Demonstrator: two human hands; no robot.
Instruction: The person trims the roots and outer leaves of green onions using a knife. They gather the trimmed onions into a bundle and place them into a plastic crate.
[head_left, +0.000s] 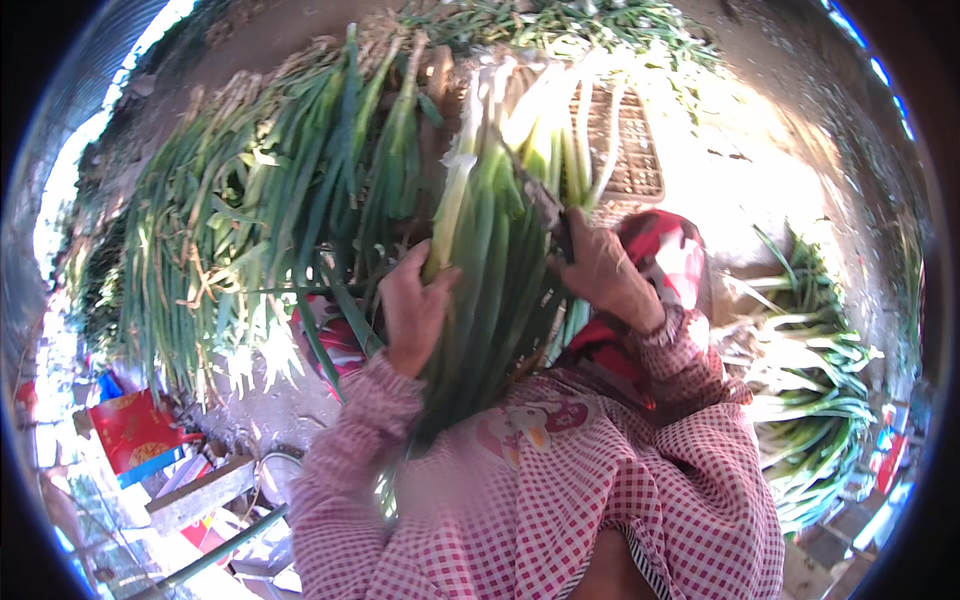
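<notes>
A large bundle of green onions (487, 225) lies across my lap, white ends away from me and green leaves towards my checked apron. My left hand (416, 304) grips a stalk at the bundle's left edge, thumb on top. In my right hand (607, 270) is a knife (541, 196) with a dark, stained blade, held by its handle over the right part of the bundle. The blade points up and to the left, across the pale stems. Glare washes out part of the white ends.
A long row of green onions (247, 195) lies to the left. Beyond the bundle is a brown plastic crate (626, 146). More green onions (810, 390) are piled at the right. Leaf trimmings (637, 26) litter the ground ahead. A red box (139, 427) and a wooden board (202, 491) are at lower left.
</notes>
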